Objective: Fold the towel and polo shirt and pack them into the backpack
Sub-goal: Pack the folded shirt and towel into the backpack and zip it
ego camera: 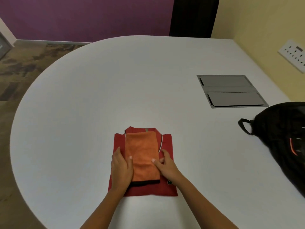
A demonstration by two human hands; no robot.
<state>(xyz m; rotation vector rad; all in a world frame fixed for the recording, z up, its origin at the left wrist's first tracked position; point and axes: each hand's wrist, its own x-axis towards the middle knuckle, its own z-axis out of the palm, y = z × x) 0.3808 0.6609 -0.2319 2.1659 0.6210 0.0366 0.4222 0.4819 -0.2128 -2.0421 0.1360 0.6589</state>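
The folding looked finished, and the step in hand seemed to be the gathering of the stack for packing. The orange towel, folded into a narrow rectangle, lay on top of the folded red polo shirt, low in the middle of the frame on the white desk. The left hand lay at the left edge of the towel and the right hand at its right edge; the thumbs rested on the towel, while the other fingers lay on the shirt beside it. Each grip seemed released, pressing flat and not pinching, though how the right fingers curled was not fully clear. The black backpack lay well apart at the right edge of the frame, and its opening could not be seen. I judge that the next move called for sliding the fingers under the shirt, lifting both pieces as one bundle, and carrying it right to the backpack, which probably needed to be opened first.
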